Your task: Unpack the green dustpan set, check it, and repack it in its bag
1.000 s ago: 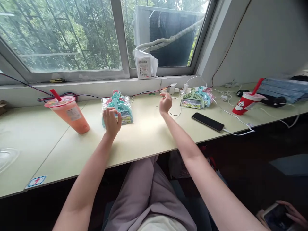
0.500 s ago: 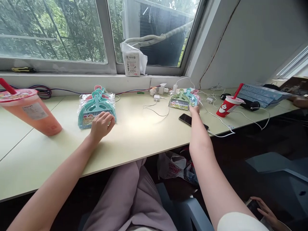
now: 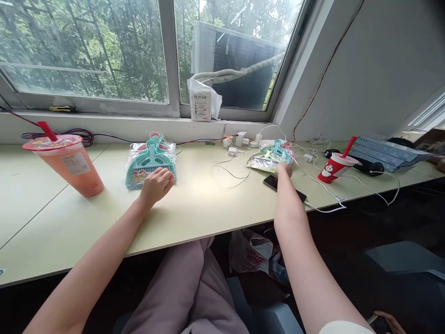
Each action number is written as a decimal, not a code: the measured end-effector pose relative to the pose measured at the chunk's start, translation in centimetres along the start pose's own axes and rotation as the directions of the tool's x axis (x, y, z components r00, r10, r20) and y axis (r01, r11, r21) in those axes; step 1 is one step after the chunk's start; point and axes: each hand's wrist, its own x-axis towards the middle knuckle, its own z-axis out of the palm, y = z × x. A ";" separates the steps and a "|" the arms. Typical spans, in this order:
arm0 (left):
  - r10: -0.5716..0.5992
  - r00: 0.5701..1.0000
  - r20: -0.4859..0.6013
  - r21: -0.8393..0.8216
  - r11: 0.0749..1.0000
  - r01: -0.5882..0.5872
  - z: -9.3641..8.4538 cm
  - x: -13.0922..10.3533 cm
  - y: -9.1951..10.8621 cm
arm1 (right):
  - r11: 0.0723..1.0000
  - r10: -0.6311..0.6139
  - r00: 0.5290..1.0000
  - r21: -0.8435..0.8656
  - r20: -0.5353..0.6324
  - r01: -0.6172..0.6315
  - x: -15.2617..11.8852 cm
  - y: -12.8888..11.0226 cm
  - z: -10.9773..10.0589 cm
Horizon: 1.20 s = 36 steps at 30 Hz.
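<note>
My left hand point(image 3: 157, 186) rests on the table with its fingers curled in, at the front edge of a stack of plastic-wrapped teal and pink dustpan-and-brush sets point(image 3: 151, 160). Nothing shows in it, though its palm side is hidden. Farther right, my right hand point(image 3: 284, 170) reaches over a black phone point(image 3: 270, 182). Its fingers close on the edge of a wrapped green dustpan-and-brush set point(image 3: 263, 162), which tilts toward me; the fingertips are partly hidden. Behind it lie a blue dustpan set point(image 3: 277, 148) and a pink one point(image 3: 289, 149).
A tall cup of orange drink point(image 3: 74, 162) stands left, a red cup point(image 3: 333, 168) right. Chargers point(image 3: 232, 151) and white cables point(image 3: 323, 185) spread across the back and right. A blue box point(image 3: 378, 152) sits beyond. A person's hand point(image 3: 391, 321) holds a device at lower right.
The green set has tipped lower and toward me at my right hand. My left hand stays by the teal stack. The camera view has shifted, so everything sits a little lower and farther right.
</note>
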 end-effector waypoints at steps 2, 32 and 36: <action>-0.024 1.000 0.011 -0.011 1.000 0.024 -0.1 0.0 -0.1 | 0.995 0.098 0.994 0.000 -0.057 -0.098 0.1 -0.5 -1.4; -0.669 0.464 0.581 -0.800 -0.365 0.476 -0.8 -1.3 -5.7 | 0.648 -0.618 0.724 0.720 0.306 0.249 -32.5 -17.5 7.8; -0.724 0.459 0.515 -0.853 -0.379 0.358 -0.9 -1.0 -5.8 | 0.460 -0.808 0.589 0.613 -0.011 0.643 -33.5 -16.1 5.4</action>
